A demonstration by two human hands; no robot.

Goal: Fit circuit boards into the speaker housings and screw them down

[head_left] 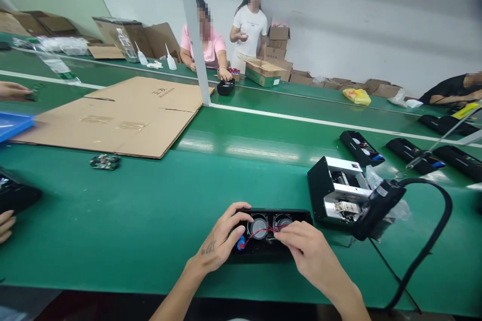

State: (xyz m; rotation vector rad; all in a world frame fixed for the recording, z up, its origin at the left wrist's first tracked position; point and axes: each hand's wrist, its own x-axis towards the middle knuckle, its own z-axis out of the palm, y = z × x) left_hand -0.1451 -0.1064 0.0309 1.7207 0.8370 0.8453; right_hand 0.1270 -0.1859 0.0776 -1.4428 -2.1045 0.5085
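Observation:
A black oblong speaker housing (297, 216) lies open on the green belt (150, 210) near the front edge, showing two round drivers and red wires. My left hand (220, 243) curls round its left end, fingers bent over the rim beside a blue part. My right hand (307, 248) rests on the housing's right half, fingertips pinched at the red wires (263, 231).
A black and silver device (339, 193) with a thick black cable (433, 241) stands just right of the housing. More black housings (361, 148) lie further right. Flattened cardboard (124, 115) and a small circuit board (105, 161) lie to the left. Other people's hands (5, 223) are at the left edge; people stand behind the far belt.

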